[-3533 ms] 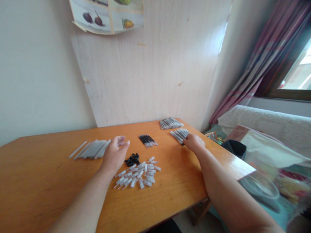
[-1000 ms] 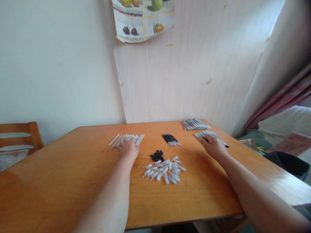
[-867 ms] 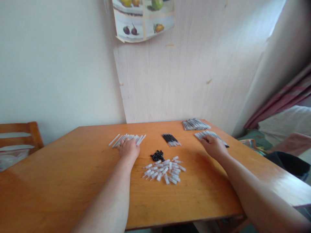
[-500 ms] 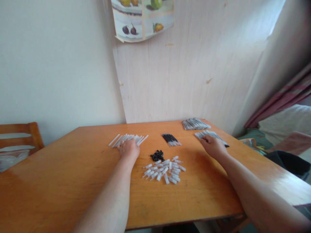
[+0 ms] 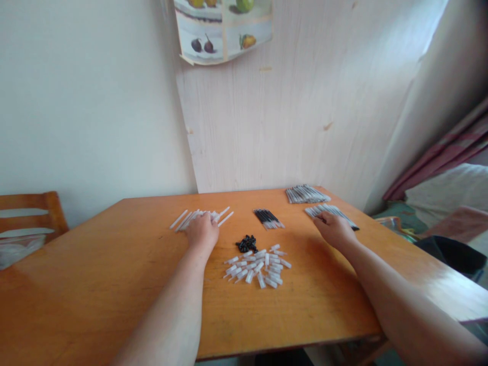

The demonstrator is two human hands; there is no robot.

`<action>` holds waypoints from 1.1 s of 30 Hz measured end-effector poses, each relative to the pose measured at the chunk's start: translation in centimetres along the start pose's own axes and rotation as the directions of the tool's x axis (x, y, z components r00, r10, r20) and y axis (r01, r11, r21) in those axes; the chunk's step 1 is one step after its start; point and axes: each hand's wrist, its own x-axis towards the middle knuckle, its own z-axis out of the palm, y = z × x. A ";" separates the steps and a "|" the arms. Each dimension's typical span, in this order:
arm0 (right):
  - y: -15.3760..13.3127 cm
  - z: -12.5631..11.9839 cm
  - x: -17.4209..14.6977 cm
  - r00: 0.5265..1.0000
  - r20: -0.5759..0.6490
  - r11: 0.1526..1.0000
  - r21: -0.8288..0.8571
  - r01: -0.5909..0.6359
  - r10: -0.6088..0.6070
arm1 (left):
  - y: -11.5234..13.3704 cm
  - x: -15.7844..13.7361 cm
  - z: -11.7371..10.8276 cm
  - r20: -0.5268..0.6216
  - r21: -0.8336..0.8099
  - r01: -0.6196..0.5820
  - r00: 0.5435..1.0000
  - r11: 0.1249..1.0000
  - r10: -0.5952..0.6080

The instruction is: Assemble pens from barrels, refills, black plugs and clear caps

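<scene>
My left hand is closed at the near side of a spread of thin white tubes. One tube juts out past its fingers, tilted up to the right, and appears pinched; the fingertips are partly hidden. My right hand lies with curled fingers against a row of slim clear pens with dark ends. Whatever its fingers hold, if anything, is out of sight. Between the hands are a bundle of black sticks with pale tips, a heap of small black parts and scattered short translucent nozzle-like pieces.
A second stack of pens lies at the far right of the wooden table, near the wall. A wooden chair stands at the left. Beyond the right edge is a dark container. A fruit picture hangs above.
My left hand has closed its fingers and shifted slightly; a white tube beside it now sticks up to the right. The right hand has hardly moved.
</scene>
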 end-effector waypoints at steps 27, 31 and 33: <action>-1.3 1.6 -0.5 0.995 0.019 0.991 0.101 0.092 -0.095 | 2.2 0.7 -2.7 0.334 -0.912 0.281 0.932 -0.298 -0.141; -2.1 1.6 -0.6 0.995 0.001 0.988 0.115 0.102 -0.103 | 2.3 0.6 -3.0 0.387 -0.850 0.303 0.914 -0.430 -0.121; -2.7 1.6 -0.7 0.993 0.015 0.985 0.128 0.112 -0.115 | 2.3 0.6 -3.1 0.404 -0.831 0.318 0.909 -0.456 -0.103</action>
